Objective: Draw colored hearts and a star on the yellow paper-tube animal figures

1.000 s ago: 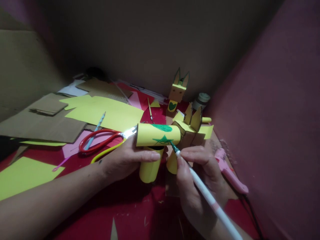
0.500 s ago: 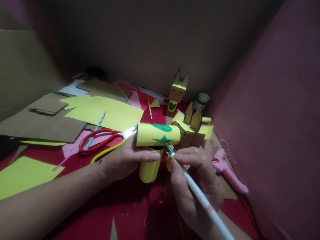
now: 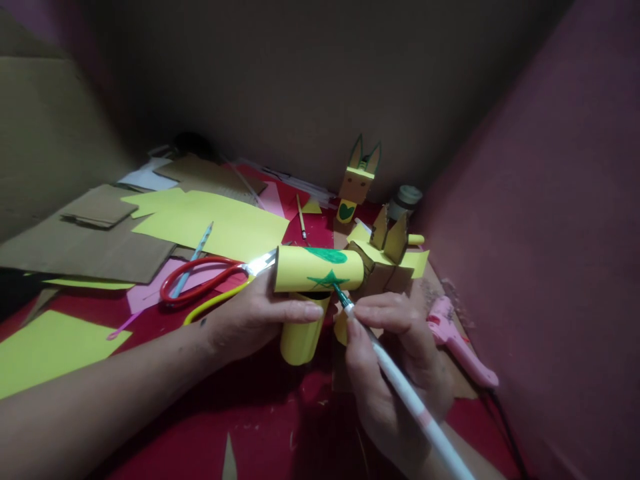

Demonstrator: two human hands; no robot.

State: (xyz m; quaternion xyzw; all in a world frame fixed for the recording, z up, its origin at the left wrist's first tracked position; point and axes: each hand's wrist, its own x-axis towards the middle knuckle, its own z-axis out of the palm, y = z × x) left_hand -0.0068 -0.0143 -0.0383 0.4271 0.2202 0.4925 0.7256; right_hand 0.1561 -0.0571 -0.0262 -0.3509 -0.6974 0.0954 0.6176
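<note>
My left hand (image 3: 265,307) is closed around a figure built from yellow paper tubes, its thumb lying along the underside of the horizontal body tube (image 3: 295,270). A cardboard head with two pointed ears (image 3: 390,247) joins that tube's right end. On the tube are a green filled shape (image 3: 327,255) and a green star (image 3: 327,280). Pinched in my right hand (image 3: 400,360) is a white marker (image 3: 405,390), its green tip touching the star. A yellow tube leg (image 3: 303,337) points down below the body.
Red-and-yellow-handled scissors (image 3: 200,263) and a light blue pencil (image 3: 195,257) lie left. Yellow paper (image 3: 215,223) and cardboard (image 3: 90,233) spread behind. A finished-looking eared figure (image 3: 357,183) and a jar (image 3: 406,200) stand at the back; a pink glue gun (image 3: 463,347) lies right.
The marker tip has shifted slightly right and up on the star. The left hand still grips the figure in nearly the same place; the whole view has moved slightly.
</note>
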